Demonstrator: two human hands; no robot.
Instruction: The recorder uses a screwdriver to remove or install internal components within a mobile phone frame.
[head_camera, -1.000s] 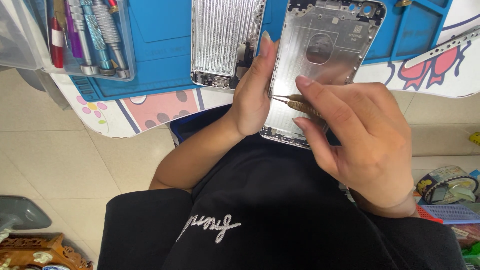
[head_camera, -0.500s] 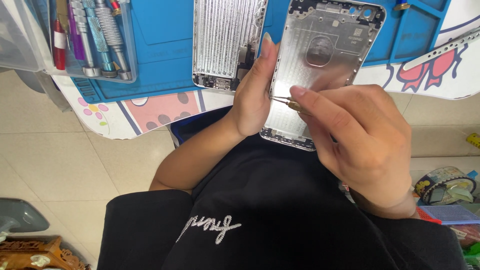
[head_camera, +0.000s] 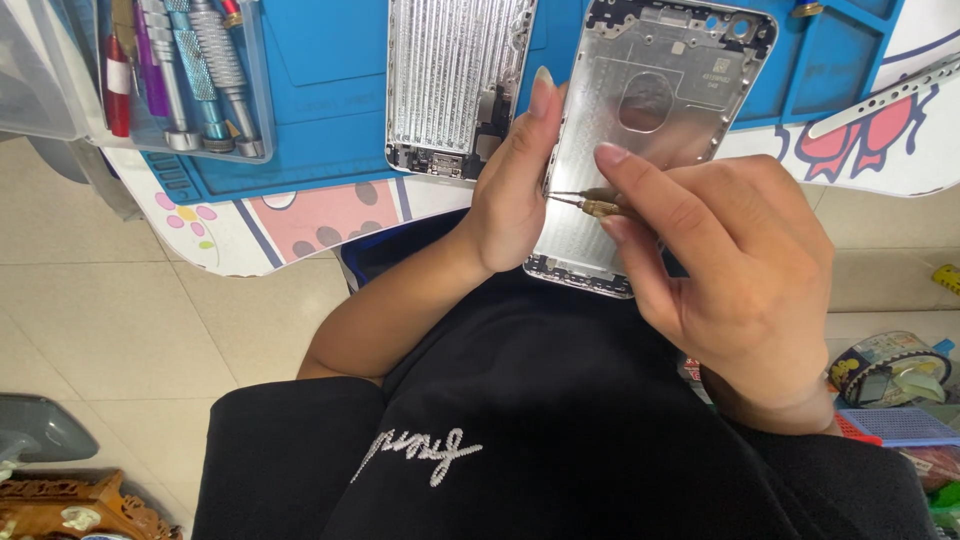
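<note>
My left hand (head_camera: 515, 180) grips the left edge of a silver phone back housing (head_camera: 650, 130), holding it tilted over the table's front edge. My right hand (head_camera: 730, 270) pinches a small brass-coloured screwdriver (head_camera: 590, 205); its thin tip points left at the housing's left inner edge, close to my left fingers. The housing's bottom end sticks out below my hands. Just left of it on the blue work mat (head_camera: 320, 90) lies a second phone part with a ribbed metal plate (head_camera: 455, 80).
A clear tray (head_camera: 180, 75) at the upper left holds several screwdrivers with coloured handles. A white perforated strip (head_camera: 880, 95) lies at the upper right. Tape rolls (head_camera: 885, 365) and a blue basket (head_camera: 905, 425) sit on the floor to the right; my lap is in black clothing.
My right hand has shifted slightly left and up, bringing the screwdriver tip nearer the housing's left edge. My left hand holds its grip unchanged.
</note>
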